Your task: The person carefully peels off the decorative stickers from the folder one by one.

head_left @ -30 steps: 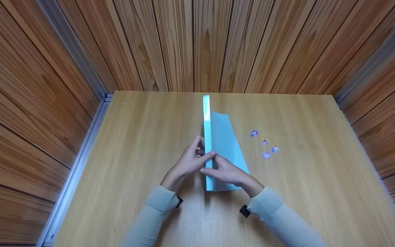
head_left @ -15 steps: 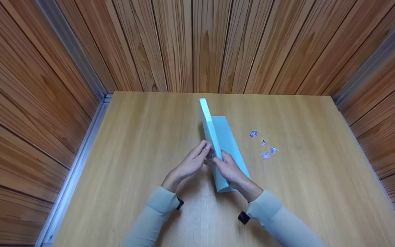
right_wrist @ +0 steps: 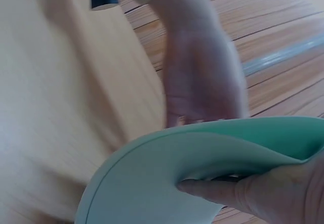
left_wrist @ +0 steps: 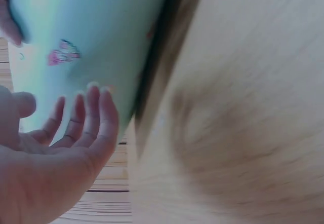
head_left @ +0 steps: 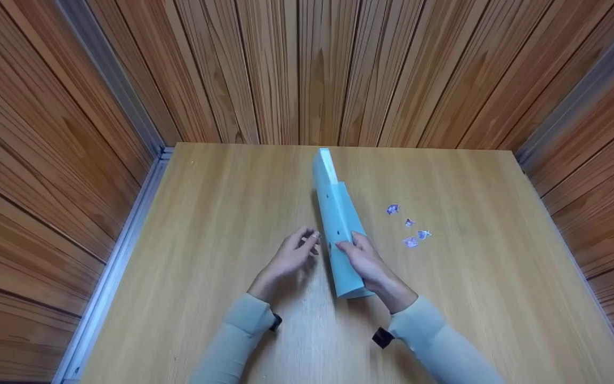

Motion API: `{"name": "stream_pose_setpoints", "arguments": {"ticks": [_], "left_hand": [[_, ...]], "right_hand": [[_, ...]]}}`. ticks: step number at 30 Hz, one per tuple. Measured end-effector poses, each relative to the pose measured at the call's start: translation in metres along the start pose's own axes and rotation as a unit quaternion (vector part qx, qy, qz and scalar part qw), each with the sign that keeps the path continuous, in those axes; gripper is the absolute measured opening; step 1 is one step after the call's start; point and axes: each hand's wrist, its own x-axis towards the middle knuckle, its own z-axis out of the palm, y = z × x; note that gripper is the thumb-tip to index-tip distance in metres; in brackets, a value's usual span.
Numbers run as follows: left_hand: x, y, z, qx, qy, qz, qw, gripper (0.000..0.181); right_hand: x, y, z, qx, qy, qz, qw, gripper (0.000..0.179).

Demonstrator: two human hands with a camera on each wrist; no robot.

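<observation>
A light-blue, bendable folded sheet (head_left: 339, 234), like a folder, stands tilted on its edge mid-table. Small printed figures dot its left face; a pink one (left_wrist: 64, 53) shows up close in the left wrist view. My right hand (head_left: 372, 264) grips the sheet from the right, thumb on the left face, the other fingers behind it. In the right wrist view, a finger (right_wrist: 212, 189) presses into the bent sheet (right_wrist: 147, 183), whose green inner side shows. Just left of the sheet, my left hand (head_left: 289, 256) has its fingers loosely bent, thumb apart, with nothing between them.
Several small purple cut-out pieces (head_left: 410, 242) lie on the wooden table (head_left: 477, 298), right of the sheet. Wood-plank walls (head_left: 317, 74) close in the back and both sides. A metal rail (head_left: 120, 250) runs along the table's left edge.
The sheet has turned and tipped so its printed left face now shows. My right thumb has moved onto that face. My left hand has come away from the sheet.
</observation>
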Motion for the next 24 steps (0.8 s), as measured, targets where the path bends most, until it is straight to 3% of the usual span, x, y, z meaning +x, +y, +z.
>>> {"name": "stream_pose_setpoints", "arguments": {"ticks": [4,9,14,19,24], "left_hand": [[-0.002,-0.008,0.004,-0.01,-0.035,-0.033,0.9988,0.035],[-0.003,-0.012,0.012,-0.024,-0.063,-0.05,0.9965,0.037],[-0.001,-0.014,0.017,-0.015,-0.066,-0.035,0.9971,0.036],[0.0,-0.015,0.016,-0.029,-0.071,-0.021,0.9969,0.033],[0.0,-0.015,0.013,-0.014,-0.042,-0.028,0.9986,0.034]], "right_hand": [[-0.004,-0.006,-0.006,0.026,-0.014,0.003,0.9996,0.047],[-0.01,-0.013,-0.014,0.065,-0.036,-0.007,0.9972,0.057],[-0.018,-0.025,-0.023,0.083,-0.03,-0.008,0.9961,0.059],[-0.026,-0.039,-0.046,0.107,-0.039,-0.013,0.9935,0.056],[-0.032,-0.046,-0.065,0.14,-0.025,-0.032,0.9894,0.055]]}}
